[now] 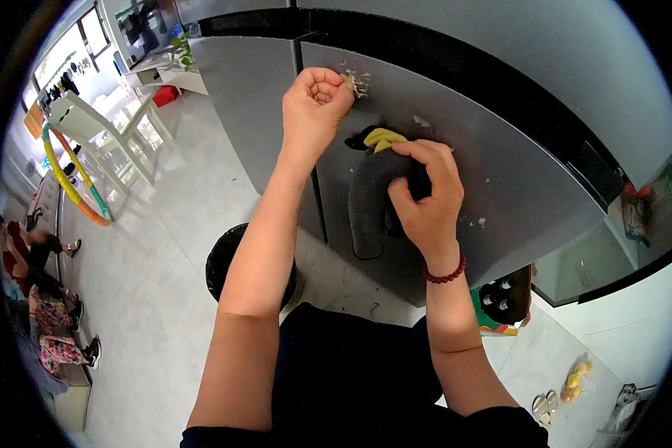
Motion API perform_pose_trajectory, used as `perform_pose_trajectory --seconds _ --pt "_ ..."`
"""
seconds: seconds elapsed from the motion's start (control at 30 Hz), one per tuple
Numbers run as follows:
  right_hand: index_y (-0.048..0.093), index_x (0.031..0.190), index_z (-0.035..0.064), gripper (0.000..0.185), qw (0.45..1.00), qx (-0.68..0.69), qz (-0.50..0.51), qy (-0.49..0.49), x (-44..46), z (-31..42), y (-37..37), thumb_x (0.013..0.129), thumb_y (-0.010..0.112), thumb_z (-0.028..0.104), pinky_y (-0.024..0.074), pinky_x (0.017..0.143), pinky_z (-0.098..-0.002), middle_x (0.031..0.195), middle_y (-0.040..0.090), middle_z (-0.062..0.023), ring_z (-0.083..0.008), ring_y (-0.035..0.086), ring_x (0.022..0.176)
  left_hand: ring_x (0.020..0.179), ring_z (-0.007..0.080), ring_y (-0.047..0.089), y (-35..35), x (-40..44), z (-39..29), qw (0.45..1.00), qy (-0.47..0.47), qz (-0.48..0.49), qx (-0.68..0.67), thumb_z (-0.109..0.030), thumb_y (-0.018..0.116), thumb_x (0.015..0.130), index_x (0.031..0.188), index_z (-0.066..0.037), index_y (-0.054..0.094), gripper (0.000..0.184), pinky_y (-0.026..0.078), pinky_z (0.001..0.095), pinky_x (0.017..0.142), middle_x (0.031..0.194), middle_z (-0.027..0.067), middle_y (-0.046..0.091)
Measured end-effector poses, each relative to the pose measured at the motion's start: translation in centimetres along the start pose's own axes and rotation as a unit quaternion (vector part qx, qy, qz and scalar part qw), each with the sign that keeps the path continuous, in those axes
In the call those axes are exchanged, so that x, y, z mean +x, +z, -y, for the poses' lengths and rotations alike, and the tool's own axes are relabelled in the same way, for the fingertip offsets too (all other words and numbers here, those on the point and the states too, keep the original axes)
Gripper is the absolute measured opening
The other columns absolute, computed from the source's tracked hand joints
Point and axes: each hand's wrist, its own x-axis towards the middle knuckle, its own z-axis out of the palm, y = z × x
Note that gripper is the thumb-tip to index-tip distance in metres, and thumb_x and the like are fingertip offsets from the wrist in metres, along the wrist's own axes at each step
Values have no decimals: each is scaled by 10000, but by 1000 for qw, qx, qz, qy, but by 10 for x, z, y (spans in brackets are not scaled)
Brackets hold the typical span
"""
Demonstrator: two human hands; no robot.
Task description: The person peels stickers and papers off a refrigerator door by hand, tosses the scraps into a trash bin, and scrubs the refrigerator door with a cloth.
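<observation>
My left hand (317,108) is at a patch of pale, flaky residue (360,84) high on the grey door (455,112). Its fingers are curled in, with thumb and index finger pinched together; a small yellowish bit seems to show at the tips, too small to name. Lower and to the right, my right hand (433,187), with a dark red bead bracelet at the wrist, grips a dark grey cloth (367,201). A yellow fold shows at the cloth's top by the index fingertip, and the rest hangs down against the door.
Behind my left forearm stands a black-lined bin (222,257). A box of bottles (504,295) sits at the lower right, with yellow fruit (575,379) on the floor beyond. Off to the left are a white chair (101,131), a colourful hoop (75,198) and seated people.
</observation>
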Motion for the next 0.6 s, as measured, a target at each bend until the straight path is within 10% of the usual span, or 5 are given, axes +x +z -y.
perform_pose_trajectory --seconds 0.6 --pt "632 1005 23 345 1000 1 7 -5 1 -4 3 676 602 -74 495 813 -358 976 613 -151 -309 615 909 698 55 566 12 -13 -5 994 45 -21 99 -84 678 887 914 8 636 104 488 206 658 795 9 644"
